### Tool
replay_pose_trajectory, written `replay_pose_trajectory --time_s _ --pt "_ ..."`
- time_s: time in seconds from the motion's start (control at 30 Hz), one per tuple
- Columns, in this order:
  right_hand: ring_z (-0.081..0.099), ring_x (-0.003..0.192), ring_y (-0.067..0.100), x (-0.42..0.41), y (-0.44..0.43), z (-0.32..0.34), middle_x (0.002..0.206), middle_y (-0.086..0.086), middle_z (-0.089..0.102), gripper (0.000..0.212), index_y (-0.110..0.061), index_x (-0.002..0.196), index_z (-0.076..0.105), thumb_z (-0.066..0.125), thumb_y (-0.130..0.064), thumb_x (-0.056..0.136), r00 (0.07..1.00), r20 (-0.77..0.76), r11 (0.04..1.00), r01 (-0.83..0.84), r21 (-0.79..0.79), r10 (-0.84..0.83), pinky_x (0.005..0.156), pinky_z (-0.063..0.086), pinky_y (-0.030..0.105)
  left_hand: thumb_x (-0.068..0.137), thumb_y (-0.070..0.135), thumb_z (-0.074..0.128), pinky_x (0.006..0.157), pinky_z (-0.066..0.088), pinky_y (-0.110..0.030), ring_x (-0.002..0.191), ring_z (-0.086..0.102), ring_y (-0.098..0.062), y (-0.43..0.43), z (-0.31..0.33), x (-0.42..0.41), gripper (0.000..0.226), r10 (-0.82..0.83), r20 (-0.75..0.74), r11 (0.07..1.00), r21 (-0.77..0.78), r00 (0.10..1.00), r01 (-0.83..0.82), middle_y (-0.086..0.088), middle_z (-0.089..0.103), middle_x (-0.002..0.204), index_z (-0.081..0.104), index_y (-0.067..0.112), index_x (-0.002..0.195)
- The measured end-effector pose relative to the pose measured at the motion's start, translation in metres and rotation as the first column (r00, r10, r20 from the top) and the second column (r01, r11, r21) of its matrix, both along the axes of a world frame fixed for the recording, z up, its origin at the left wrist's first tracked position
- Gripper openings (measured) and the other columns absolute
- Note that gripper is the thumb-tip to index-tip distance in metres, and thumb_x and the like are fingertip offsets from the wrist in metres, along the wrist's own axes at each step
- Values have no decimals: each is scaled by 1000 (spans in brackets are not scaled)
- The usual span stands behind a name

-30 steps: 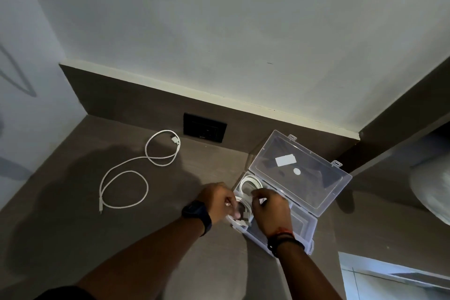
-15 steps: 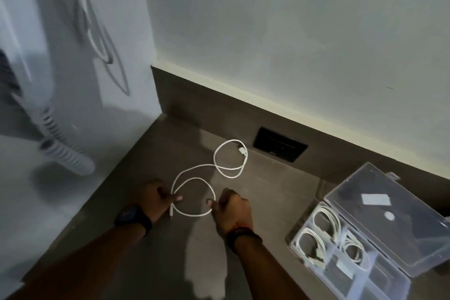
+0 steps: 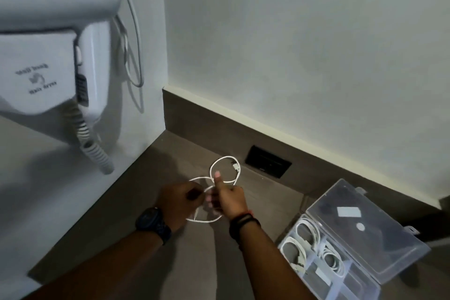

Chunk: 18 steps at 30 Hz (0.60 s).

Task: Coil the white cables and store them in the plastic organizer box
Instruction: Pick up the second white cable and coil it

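A loose white cable [image 3: 225, 162] lies in loops on the dark brown counter [image 3: 199, 263], its plug end near the wall socket. My left hand [image 3: 179, 201] pinches one stretch of the cable. My right hand [image 3: 227, 196] holds another stretch beside it, thumb pointing up. A loop hangs below both hands. The clear plastic organizer box [image 3: 411, 254] stands open at the lower right, lid tipped back. Three coiled white cables [image 3: 308, 229] lie in its compartments.
A white wall-mounted hair dryer [image 3: 48, 68] with a spiral cord [image 3: 93, 151] hangs on the left wall, over the counter's left edge. A black socket plate [image 3: 267, 164] sits in the back splash. Walls close the counter at left and back.
Both hands left the organizer box, moved left to the loose cable and took hold of it. The cable's near loops are now lifted and gathered between the hands. The view swung left.
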State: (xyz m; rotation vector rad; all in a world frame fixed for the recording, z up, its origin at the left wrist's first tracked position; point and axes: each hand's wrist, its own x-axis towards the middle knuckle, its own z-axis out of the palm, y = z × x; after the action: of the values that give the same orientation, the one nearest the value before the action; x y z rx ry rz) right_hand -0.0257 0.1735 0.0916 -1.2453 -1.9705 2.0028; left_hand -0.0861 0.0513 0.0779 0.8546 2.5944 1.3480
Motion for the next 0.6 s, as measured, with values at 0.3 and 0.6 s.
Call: replay_pose_trajectory --time_s 0.3,0.6 --pt "30 32 9 86 27 140 41 -4 35 34 -8 68 52 41 -18 98 928 -358 987 -142 -76 106 34 28 17 91 28 52 78 46 -21 95 56 4 19 117 75 17 19 68 904 425 997 -46 21 60 103 61 31 105" --pt "17 41 6 183 7 280 56 -6 21 29 -10 111 56 56 -21 84 411 -893 782 -612 -123 182 39 15 20 79 66 37 45 25 -23 55 33 -20 53 227 152 58 -391 328 798 587 860 139 -10 42 57 51 12 63"
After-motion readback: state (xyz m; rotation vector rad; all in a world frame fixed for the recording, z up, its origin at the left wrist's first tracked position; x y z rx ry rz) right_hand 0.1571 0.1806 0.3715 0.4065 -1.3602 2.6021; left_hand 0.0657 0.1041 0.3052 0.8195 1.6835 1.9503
